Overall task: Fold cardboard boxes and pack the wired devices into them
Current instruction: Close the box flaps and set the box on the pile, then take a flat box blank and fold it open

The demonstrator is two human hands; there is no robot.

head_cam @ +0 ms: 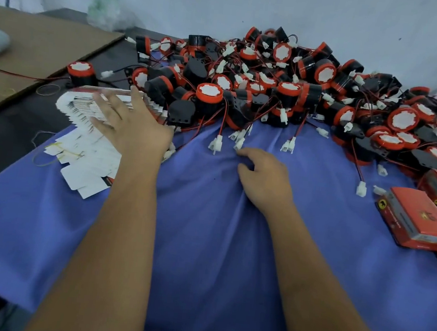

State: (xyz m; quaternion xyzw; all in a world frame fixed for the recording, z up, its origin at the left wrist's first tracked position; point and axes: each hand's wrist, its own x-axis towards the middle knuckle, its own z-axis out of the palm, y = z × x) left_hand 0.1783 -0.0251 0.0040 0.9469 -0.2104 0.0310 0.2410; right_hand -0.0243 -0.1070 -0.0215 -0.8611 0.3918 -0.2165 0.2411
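Observation:
A big heap of black and red wired devices with white plugs lies across the far side of the blue cloth. At the left lies a fanned stack of flat, unfolded white box blanks. My left hand reaches over that stack with fingers spread and straight, touching its top. On the cloth in front of the heap rests my right hand, fingers loosely curled and holding nothing. Several folded red boxes sit at the right edge.
A brown cardboard sheet covers the dark table at far left, with one device and its wire beside it. Rubber bands lie near the blanks. A pale wall stands behind the heap.

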